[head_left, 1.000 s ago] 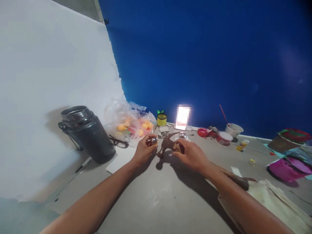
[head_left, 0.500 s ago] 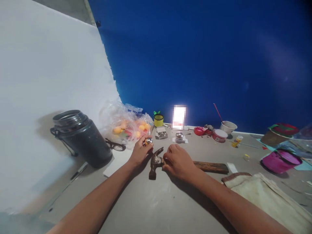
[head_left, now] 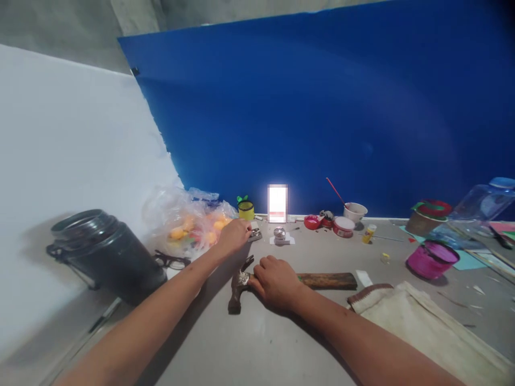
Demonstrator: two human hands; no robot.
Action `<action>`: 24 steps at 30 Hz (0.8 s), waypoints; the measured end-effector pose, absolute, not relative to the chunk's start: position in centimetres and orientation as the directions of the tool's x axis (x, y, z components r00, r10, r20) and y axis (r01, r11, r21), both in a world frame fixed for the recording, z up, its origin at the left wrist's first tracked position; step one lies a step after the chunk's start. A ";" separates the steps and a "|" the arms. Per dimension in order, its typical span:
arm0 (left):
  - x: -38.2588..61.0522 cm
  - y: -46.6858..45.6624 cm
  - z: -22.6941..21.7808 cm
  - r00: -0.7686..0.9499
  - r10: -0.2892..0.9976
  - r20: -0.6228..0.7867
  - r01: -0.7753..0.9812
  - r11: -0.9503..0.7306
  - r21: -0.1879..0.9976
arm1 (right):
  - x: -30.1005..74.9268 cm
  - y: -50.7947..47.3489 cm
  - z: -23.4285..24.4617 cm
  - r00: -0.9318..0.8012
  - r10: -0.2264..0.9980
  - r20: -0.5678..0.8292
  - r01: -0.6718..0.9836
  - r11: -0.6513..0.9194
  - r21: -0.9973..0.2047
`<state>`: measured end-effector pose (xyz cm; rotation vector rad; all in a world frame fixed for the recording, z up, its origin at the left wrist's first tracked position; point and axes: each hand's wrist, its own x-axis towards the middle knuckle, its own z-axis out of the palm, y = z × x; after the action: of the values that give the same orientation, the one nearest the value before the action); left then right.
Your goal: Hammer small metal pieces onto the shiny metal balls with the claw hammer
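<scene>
A claw hammer [head_left: 328, 281] with a dark metal head and wooden handle lies on the table. My right hand [head_left: 277, 281] rests over its neck, fingers curled and closed around the handle close to the head. Farther forward, my left hand [head_left: 236, 234] reaches to a small open box of shiny metal bits [head_left: 255, 234]. Its fingers are bent together at the box's left edge; what they hold, if anything, is hidden. Right of the box, a silver foil-like ball [head_left: 279, 233] sits on a piece of white paper [head_left: 288, 240].
A dark flask [head_left: 108, 254] stands left beside eyeglasses [head_left: 173, 262] and a plastic bag of orange things [head_left: 189, 228]. Toward the right are a white cup [head_left: 354, 214], a yellow glue bottle [head_left: 368, 234], a pink container [head_left: 430, 261] and a cream cloth [head_left: 418, 316].
My left hand held a silver ball with an orange rim near the hammer head; it has moved forward to the box, and that ball is out of sight. My right hand stays at the hammer.
</scene>
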<state>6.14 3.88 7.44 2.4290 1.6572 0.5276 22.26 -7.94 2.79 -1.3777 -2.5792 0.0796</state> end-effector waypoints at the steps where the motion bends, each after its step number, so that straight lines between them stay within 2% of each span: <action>1: 6.6 4.6 7.5 0.338 0.929 0.151 0.884 -0.369 0.289 | 22.3 -7.9 2.8 -0.540 0.824 0.172 0.813 0.563 -0.147; 5: 8.0 6.5 7.7 0.350 0.937 -0.010 0.924 -0.343 0.170 | 22.4 -7.8 2.8 -0.544 0.819 0.181 0.809 0.569 -0.145; 10: 8.2 7.4 8.1 0.367 0.925 -0.098 0.927 -0.356 0.118 | 22.4 -7.8 2.9 -0.541 0.824 0.168 0.811 0.564 -0.156; 17: 8.2 8.0 7.6 0.382 0.923 -0.053 0.921 -0.375 0.109 | 22.4 -7.8 2.9 -0.543 0.823 0.167 0.805 0.566 -0.175; 24: 7.3 8.8 6.6 0.378 0.925 0.022 0.900 -0.373 0.223 | 22.4 -7.8 3.2 -0.532 0.833 0.154 0.813 0.553 -0.184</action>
<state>7.35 8.84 6.56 2.4590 1.6470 0.2140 22.37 -7.83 3.18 -1.3815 -2.5651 0.1316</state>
